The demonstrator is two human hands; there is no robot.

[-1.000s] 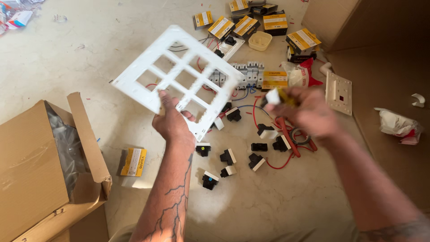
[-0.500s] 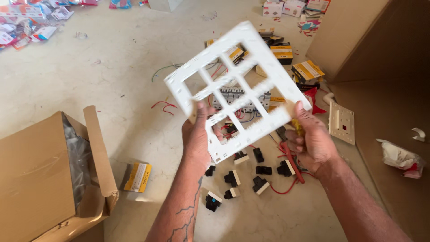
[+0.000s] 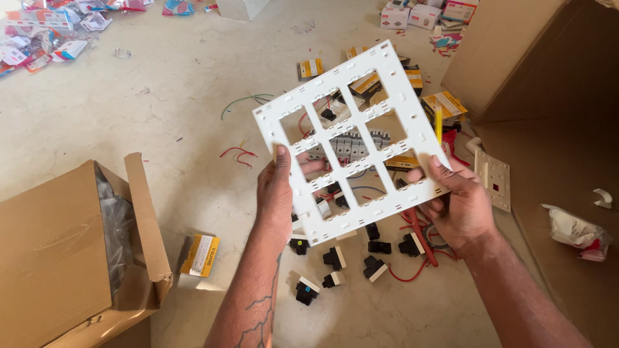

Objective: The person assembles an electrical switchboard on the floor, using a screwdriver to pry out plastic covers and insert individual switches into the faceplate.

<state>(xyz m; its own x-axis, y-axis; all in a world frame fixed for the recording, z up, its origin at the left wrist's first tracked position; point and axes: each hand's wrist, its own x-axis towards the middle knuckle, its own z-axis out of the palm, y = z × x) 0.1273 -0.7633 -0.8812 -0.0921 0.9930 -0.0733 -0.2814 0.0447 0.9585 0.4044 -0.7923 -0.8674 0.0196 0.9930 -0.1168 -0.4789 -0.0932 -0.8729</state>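
Two hands hold one white frame (image 3: 351, 138) above the floor (image 3: 161, 109), tilted, its far corner toward 12 o'clock. Left hand (image 3: 276, 190) grips the frame's 9 o'clock edge, thumb on the front face, fingers curled behind. Right hand (image 3: 459, 205) grips the corner at 4 o'clock, thumb on top, fingers closed beneath; a yellow tool (image 3: 438, 124) stands up just past this hand, and I cannot tell whether the hand holds it.

Frame state: nine square openings in a grid, all of them empty. Floor, wires and parts show straight through every opening. No module is seated in it.

Below the frame, toward 6 o'clock: loose black-and-white switch modules (image 3: 335, 258) scattered on the floor, apart from one another. Red wire (image 3: 412, 267) loops among them. A row of grey breakers (image 3: 345, 147) is visible through the middle openings.

At 12 to 1 o'clock: small yellow boxes (image 3: 445, 103) in a loose heap. At 3 o'clock: a beige switch plate (image 3: 495, 180) lying flat on cardboard. At 8 o'clock: an open carton (image 3: 58, 251) with one yellow box (image 3: 201, 254) just beside its flap.

Judgement: assembly is at its start. Frame is in hand and bare; modules lie unmounted; wires are unconnected. All filling remains.
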